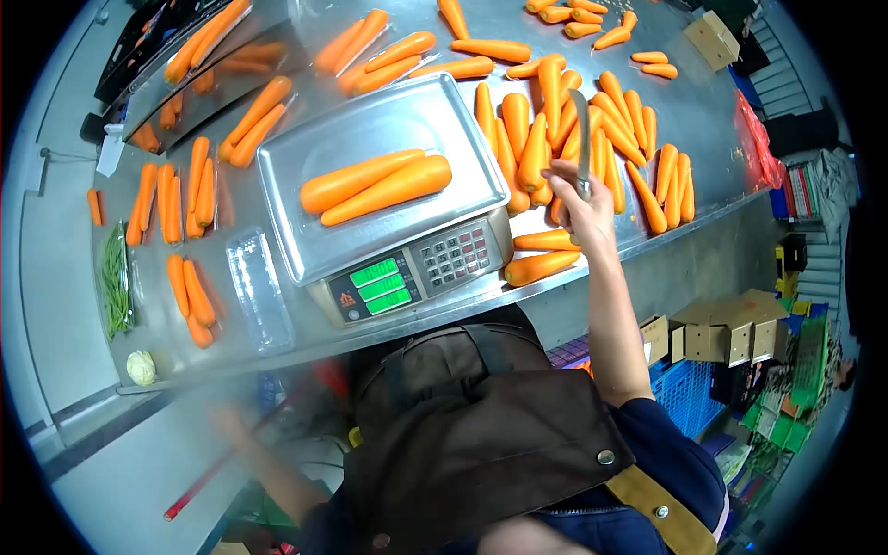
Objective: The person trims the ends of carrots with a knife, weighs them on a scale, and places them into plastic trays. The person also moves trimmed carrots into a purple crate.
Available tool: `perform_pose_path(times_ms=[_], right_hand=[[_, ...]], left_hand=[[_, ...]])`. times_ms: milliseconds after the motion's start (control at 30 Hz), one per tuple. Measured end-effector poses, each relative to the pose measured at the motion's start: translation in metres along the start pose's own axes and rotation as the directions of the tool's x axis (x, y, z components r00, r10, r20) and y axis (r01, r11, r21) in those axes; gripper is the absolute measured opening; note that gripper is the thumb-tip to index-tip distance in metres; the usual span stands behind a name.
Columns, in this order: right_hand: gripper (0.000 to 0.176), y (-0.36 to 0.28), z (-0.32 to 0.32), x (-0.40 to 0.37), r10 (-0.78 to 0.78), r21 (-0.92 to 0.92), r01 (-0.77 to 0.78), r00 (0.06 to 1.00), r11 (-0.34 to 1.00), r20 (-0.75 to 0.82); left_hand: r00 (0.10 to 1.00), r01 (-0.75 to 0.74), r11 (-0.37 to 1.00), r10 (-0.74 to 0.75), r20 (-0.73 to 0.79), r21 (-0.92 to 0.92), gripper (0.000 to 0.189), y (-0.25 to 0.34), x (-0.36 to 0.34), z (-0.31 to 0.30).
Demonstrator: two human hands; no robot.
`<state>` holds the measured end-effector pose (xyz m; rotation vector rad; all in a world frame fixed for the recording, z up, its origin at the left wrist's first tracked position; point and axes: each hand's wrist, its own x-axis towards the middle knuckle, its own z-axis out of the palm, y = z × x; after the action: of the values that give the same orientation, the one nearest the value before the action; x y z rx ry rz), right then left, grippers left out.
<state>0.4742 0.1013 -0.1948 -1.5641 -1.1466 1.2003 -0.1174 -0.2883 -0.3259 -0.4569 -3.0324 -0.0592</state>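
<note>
My right hand [585,205] is closed on a knife [583,134], whose curved blade points up over a pile of loose carrots [518,120]. Just left of it stands a digital scale [453,259] with a lit green display. Two carrots [384,190] lie side by side on its metal pan [361,120]. My left hand [231,425] hangs below the table's front edge at lower left. Motion smears it, so its fingers cannot be made out. A clear plastic tray [259,291] rests on the table left of the scale.
Carrot groups [199,190], some in clear trays, cover the left of the metal table [703,176]. Green beans [116,277] and a cauliflower-like vegetable [141,367] lie at the far left. A red plastic bag [758,143] hangs at the right edge. Cardboard boxes [731,324] and a blue crate [684,398] stand at right.
</note>
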Motion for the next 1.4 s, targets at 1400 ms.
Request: perform_pose_path(times_ms=[1400], right_hand=[[0.051,0.020,0.024,0.208,0.103,-0.579,-0.021,0.989,0.815,0.108]], left_hand=[[0.128,-0.950,0.095,0.987,-0.092,-0.298,0.040,0.441,-0.111,-0.100]])
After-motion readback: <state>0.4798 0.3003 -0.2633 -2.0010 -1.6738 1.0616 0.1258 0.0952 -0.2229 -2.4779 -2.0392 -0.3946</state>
